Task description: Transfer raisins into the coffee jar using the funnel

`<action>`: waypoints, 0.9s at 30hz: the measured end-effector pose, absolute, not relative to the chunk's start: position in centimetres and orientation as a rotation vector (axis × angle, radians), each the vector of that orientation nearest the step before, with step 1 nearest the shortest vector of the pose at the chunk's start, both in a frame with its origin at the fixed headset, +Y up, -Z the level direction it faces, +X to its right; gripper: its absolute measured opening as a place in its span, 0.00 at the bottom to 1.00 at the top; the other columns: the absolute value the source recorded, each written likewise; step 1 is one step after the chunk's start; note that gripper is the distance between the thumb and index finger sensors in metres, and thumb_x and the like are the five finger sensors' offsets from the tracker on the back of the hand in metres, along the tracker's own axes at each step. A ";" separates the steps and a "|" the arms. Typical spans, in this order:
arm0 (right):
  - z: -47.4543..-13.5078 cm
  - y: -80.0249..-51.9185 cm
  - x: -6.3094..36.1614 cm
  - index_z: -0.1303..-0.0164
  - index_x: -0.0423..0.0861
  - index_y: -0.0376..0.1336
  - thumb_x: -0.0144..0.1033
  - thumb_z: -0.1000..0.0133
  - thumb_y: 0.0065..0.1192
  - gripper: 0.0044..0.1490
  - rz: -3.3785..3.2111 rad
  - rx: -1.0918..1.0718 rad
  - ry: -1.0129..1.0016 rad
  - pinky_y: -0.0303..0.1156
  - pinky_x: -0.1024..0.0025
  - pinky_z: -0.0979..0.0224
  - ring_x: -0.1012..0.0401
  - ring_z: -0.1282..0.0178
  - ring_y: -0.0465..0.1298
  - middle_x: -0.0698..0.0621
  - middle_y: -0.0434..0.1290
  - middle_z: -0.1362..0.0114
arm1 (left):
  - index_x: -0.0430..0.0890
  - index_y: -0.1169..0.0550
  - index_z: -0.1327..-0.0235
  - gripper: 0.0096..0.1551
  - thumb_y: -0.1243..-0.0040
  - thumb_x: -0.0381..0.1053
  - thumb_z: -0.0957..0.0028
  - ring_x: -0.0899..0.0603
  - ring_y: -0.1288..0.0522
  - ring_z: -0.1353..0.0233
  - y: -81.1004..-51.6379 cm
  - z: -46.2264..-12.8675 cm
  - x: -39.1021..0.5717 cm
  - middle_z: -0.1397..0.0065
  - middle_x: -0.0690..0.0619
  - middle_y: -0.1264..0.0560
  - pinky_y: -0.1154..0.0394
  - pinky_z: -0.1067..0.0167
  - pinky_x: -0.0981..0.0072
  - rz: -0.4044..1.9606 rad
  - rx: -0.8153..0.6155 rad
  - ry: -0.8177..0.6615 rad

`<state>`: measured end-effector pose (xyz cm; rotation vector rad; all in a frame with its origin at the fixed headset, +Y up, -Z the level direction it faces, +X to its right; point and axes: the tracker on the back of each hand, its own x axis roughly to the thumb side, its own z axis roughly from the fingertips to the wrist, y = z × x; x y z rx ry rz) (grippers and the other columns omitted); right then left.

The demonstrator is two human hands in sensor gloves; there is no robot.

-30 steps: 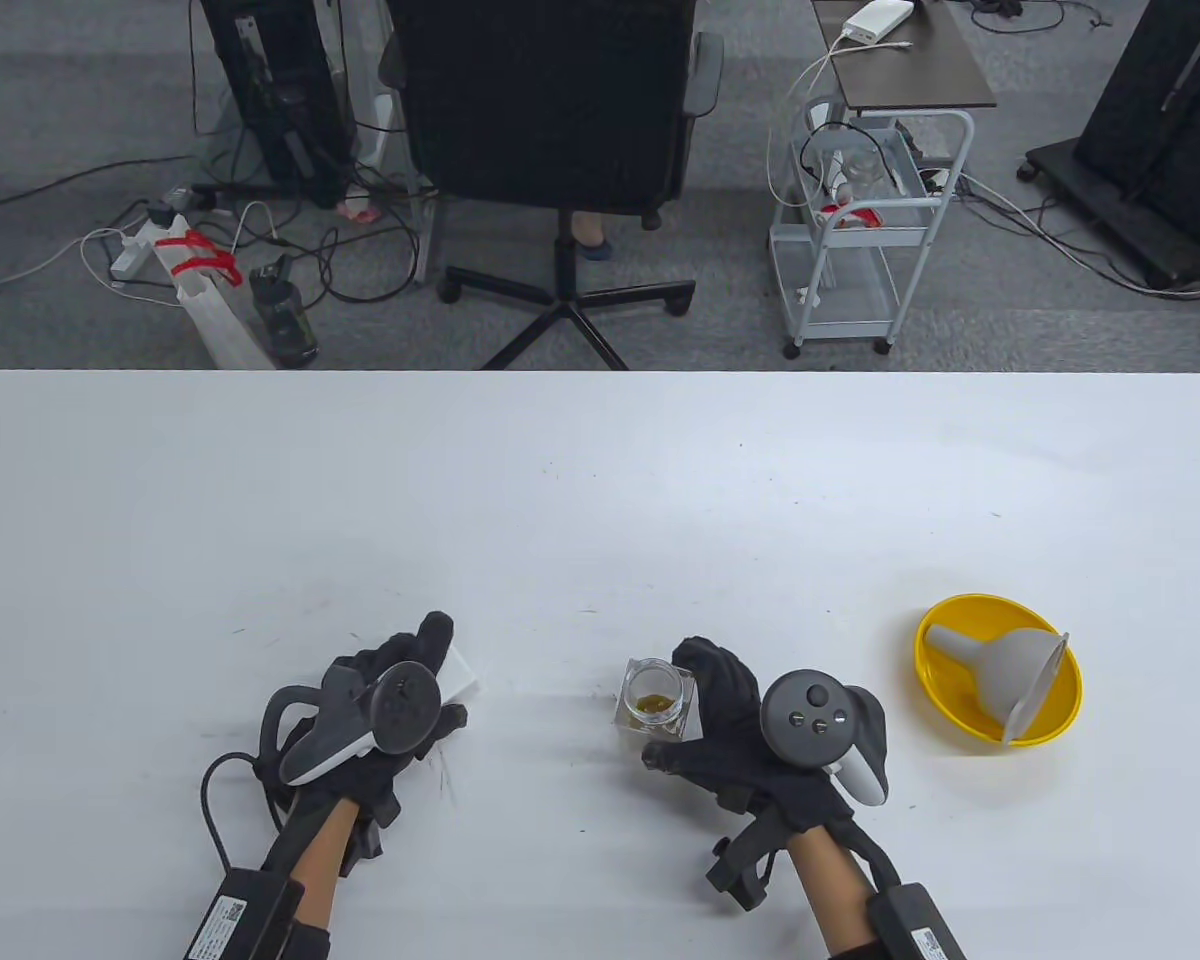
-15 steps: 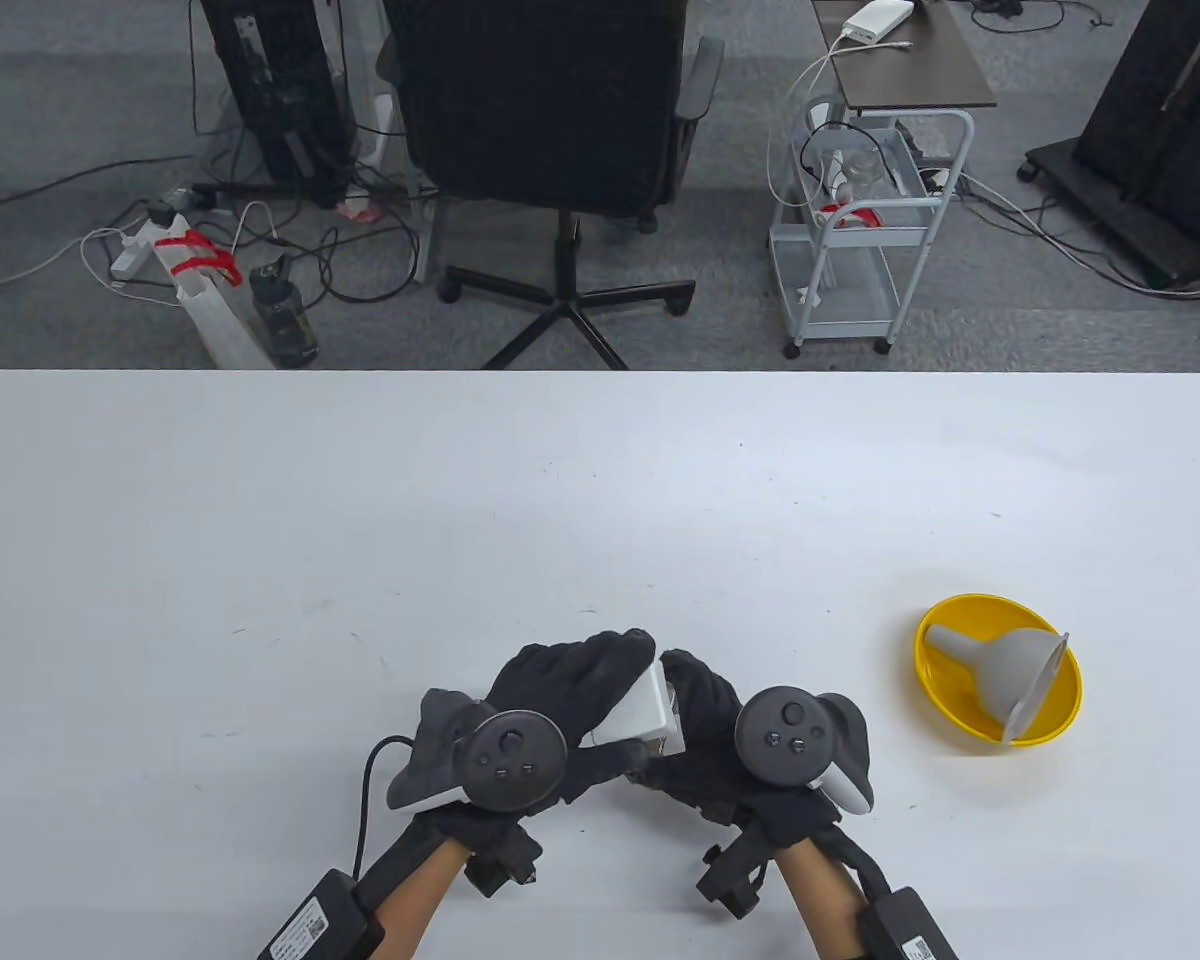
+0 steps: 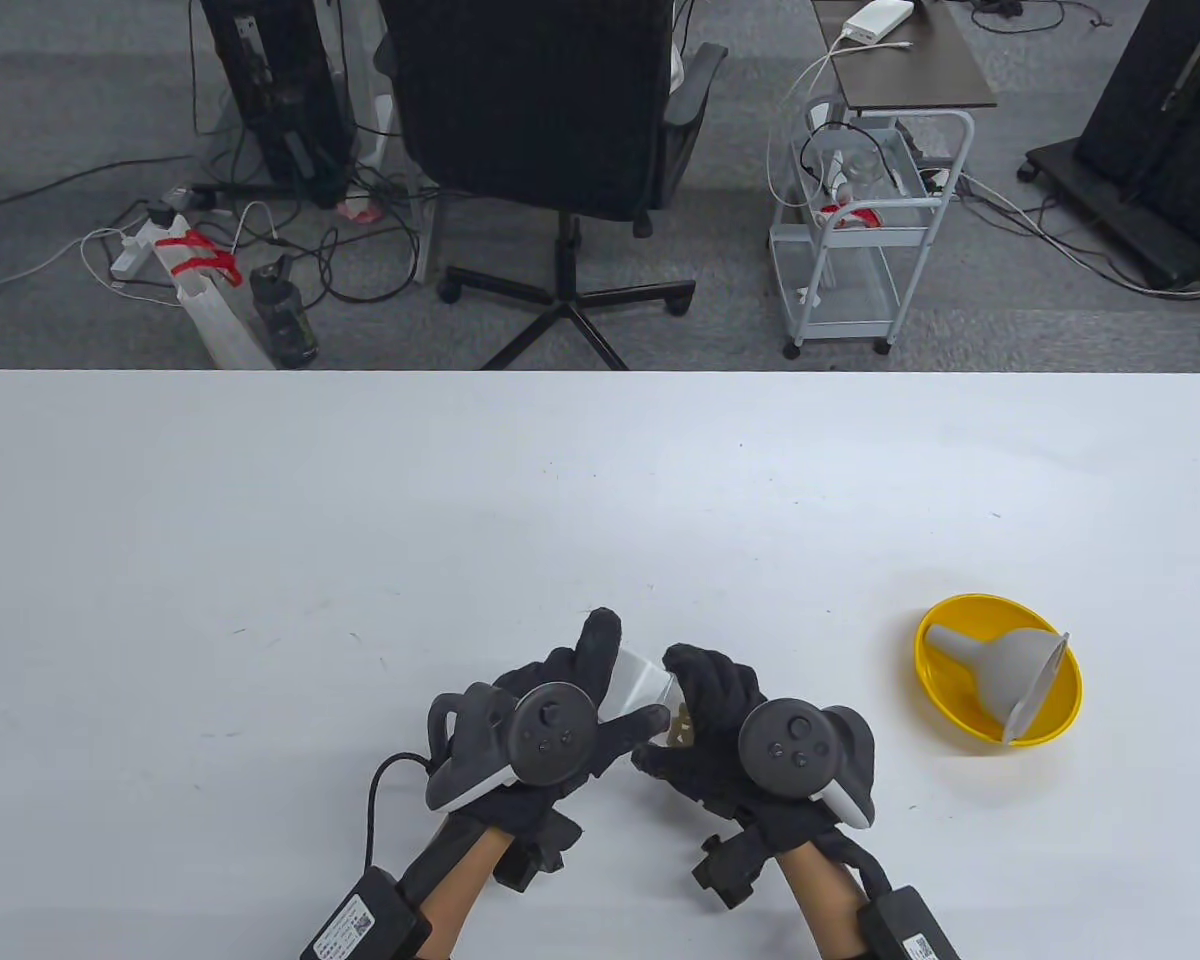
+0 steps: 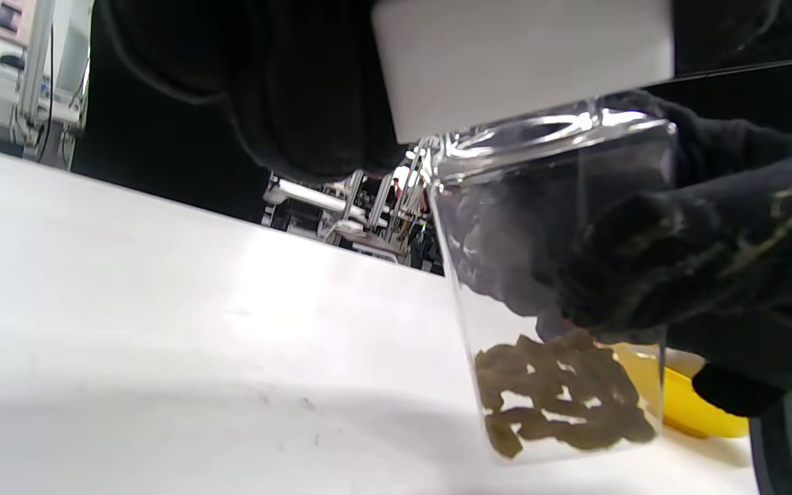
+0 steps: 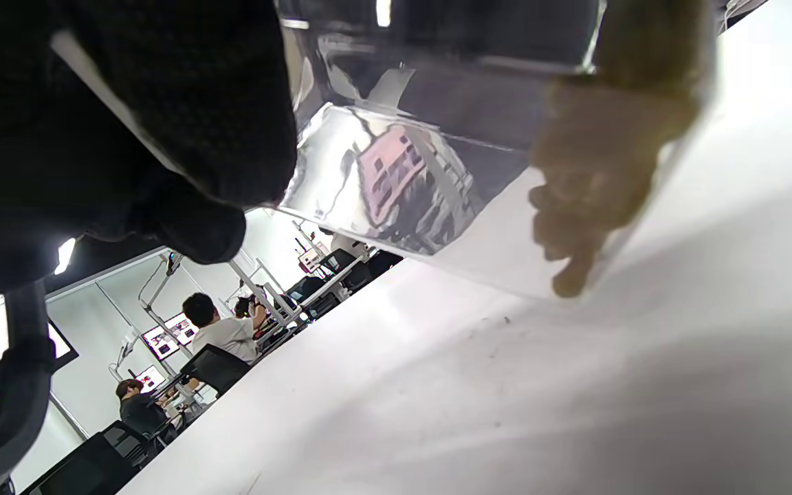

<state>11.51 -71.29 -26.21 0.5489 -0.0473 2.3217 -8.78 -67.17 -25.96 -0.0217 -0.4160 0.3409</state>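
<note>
Leftmost on the white table (image 3: 260, 520) is the left hand (image 3: 550, 715), its gloved fingers (image 4: 313, 103) curled over the white lid (image 3: 635, 680) and gripping it by its edges. In the left wrist view the lid (image 4: 520, 62) sits at the mouth of the glass coffee jar (image 4: 561, 275), though whether it is seated on the rim or just above it cannot be told. A tracker (image 3: 520, 740) rides on the back of that hand, and a black cable runs from it down toward the near table edge.

Just to the right, nearly hidden between the two hands, the jar (image 3: 678, 722) stands on the table near its front edge. A shallow layer of greenish-brown raisins (image 4: 561, 399) lies in its bottom; most of the jar above them is clear glass.

Next comes the right hand (image 3: 730, 730), fingers (image 4: 643, 275) wrapped around the jar's side and holding it. In the right wrist view the jar (image 5: 478, 137) fills the upper frame, tilted by the camera angle, with the raisins (image 5: 609, 158) blurred at its base.

Well apart to the right sits a yellow bowl (image 3: 960, 720) holding a grey funnel (image 3: 1005, 670) that lies on its side, the wide mouth toward the right rim and the spout pointing to the upper left.
</note>
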 end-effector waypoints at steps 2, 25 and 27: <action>-26.2 -71.4 11.4 0.19 0.44 0.40 0.48 0.44 0.78 0.60 2.310 0.547 -0.049 0.55 0.19 0.30 0.30 0.24 0.56 0.29 0.50 0.20 | 0.45 0.49 0.09 0.54 0.55 0.77 0.37 0.41 0.20 0.41 -67.3 -25.8 -9.1 0.32 0.40 0.22 0.31 0.35 0.36 0.338 -0.024 -0.446; -26.4 -72.2 10.6 0.18 0.51 0.39 0.52 0.44 0.77 0.59 2.328 0.608 0.128 0.62 0.23 0.31 0.32 0.21 0.59 0.33 0.52 0.17 | 0.65 0.25 0.30 0.26 0.31 0.49 0.40 0.34 0.60 0.09 -66.9 -25.2 -11.0 0.03 0.57 0.49 0.58 0.22 0.29 0.573 -0.214 -0.819; -26.4 -72.3 10.5 0.18 0.51 0.40 0.51 0.44 0.78 0.59 2.277 0.609 0.135 0.62 0.22 0.31 0.32 0.21 0.59 0.33 0.52 0.17 | 0.62 0.25 0.30 0.24 0.32 0.52 0.39 0.34 0.61 0.09 -66.8 -25.0 -10.8 0.03 0.56 0.49 0.59 0.22 0.29 0.567 -0.211 -0.806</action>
